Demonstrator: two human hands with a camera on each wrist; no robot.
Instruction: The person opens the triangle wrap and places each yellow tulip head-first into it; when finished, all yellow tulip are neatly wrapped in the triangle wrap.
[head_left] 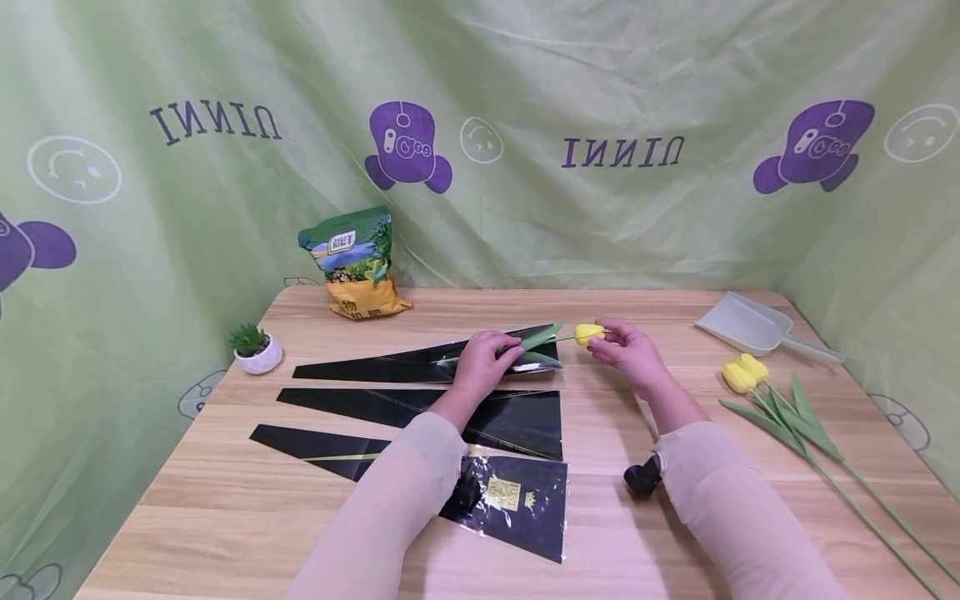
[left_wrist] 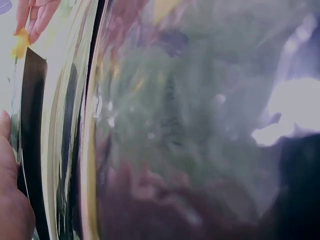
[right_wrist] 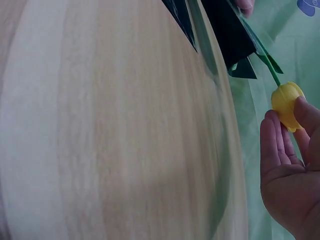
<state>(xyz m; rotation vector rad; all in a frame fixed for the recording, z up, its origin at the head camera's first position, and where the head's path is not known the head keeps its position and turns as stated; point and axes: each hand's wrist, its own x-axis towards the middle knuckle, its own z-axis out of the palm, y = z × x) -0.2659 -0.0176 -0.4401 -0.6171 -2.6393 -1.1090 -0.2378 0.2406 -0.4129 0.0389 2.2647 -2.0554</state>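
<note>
At the far row, my left hand (head_left: 482, 364) grips a black flower sleeve (head_left: 360, 367) that has a yellow tulip (head_left: 588, 334) partly inside, its thumb and fingers around the stem area. The tulip's bloom and leaf tips stick out past the sleeve's wide right end. My right hand (head_left: 632, 354) pinches the bloom between thumb and fingers, as the right wrist view also shows with the yellow petals (right_wrist: 285, 102) at the fingertips. Part of the stem is hidden under my left hand. In the left wrist view, a shiny dark sleeve (left_wrist: 190, 150) fills most of the picture.
Two more black sleeves lie flat nearer me, a middle one (head_left: 525, 417) and a front one (head_left: 536, 517) with gold print. On the right are yellow tulips (head_left: 744, 373) and a grey dustpan (head_left: 746, 323). A potted plant (head_left: 258, 354) and a green-orange bag (head_left: 360, 267) stand left.
</note>
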